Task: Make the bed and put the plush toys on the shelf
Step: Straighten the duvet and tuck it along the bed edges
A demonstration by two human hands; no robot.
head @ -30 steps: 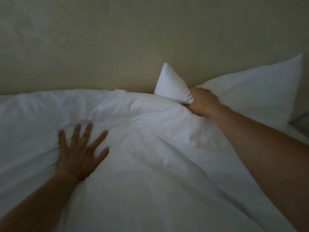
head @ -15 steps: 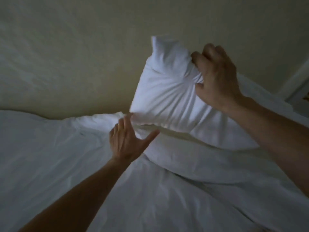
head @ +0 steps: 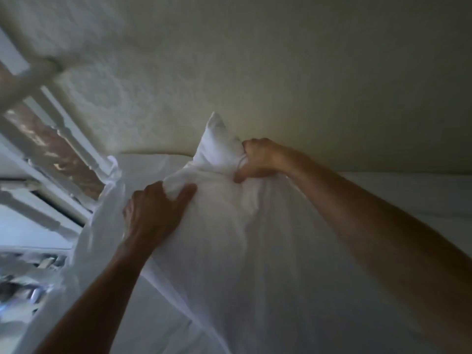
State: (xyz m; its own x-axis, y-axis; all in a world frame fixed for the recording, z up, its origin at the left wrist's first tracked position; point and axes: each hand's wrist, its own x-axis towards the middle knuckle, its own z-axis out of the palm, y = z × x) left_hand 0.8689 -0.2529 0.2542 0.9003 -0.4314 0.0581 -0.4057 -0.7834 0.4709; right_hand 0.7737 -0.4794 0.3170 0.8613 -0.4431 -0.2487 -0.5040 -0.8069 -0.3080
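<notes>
A white pillow (head: 245, 226) is held up in front of me, close to the beige wall. My right hand (head: 258, 159) grips its upper corner, with the fabric bunched and a peak sticking up above the fist. My left hand (head: 155, 213) clutches the pillow's left edge a little lower, thumb over the cloth. Behind and below the pillow lies the white bedding (head: 408, 195) of the bed, running to the right along the wall. No plush toys or shelf are in view.
A white-framed window (head: 58, 159) fills the left side, blurred, with a reddish surface seen through the glass. The beige textured wall (head: 281, 72) rises behind the bed. Blurred objects sit at the lower left.
My view has swung to the left, bringing the window into sight. My left hand, open and reaching half a second ago, now grips the pillow. The pillow has moved left with both hands.
</notes>
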